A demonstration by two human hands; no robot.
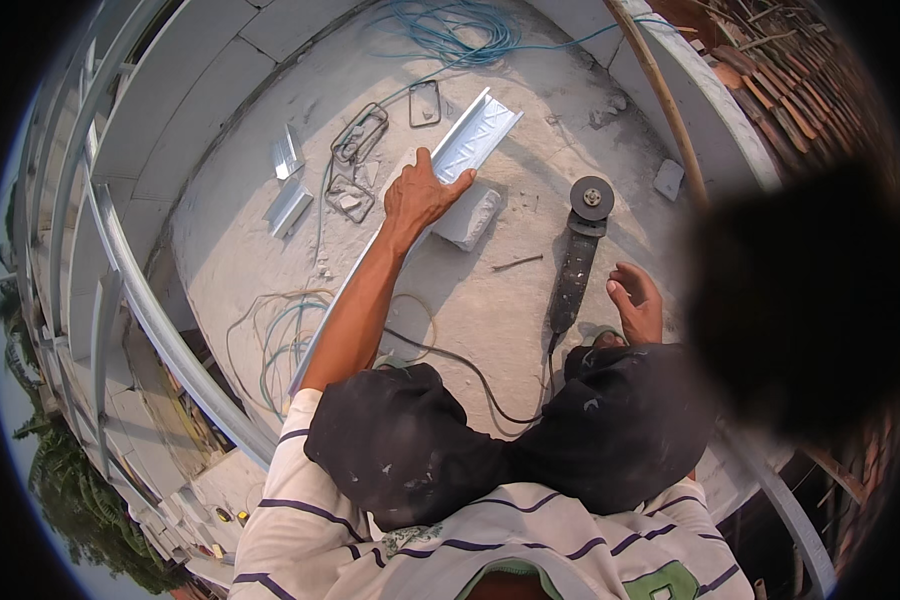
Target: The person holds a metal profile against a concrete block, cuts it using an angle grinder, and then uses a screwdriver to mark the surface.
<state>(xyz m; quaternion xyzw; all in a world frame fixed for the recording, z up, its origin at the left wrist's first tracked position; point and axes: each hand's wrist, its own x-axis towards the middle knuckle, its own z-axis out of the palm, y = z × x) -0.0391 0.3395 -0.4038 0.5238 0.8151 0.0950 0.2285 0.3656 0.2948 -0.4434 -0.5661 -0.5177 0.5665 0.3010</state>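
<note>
My left hand (420, 200) grips a long silver metal channel (478, 138), thumb over one edge and fingers over the other. The channel slants from the far middle down past my left forearm, which partly hides it. Beside my left thumb, a broken pale block (470, 218) sits against the channel, seemingly under it. My right hand (638, 303) hovers by my right knee, fingers loosely bent, thumb apart, holding nothing. Just left of it an angle grinder (572, 275) lies on the floor with its disc pointing away; its black cord (460, 360) runs back toward my legs.
Short metal offcuts (289, 208) and bent wire loops (351, 198) lie left of the channel. A nail (518, 263) is near the grinder. Blue hose (460, 35) coils at the far wall. A wooden pole (665, 90) leans at right. A dark blurred shape (800, 300) blocks the right side.
</note>
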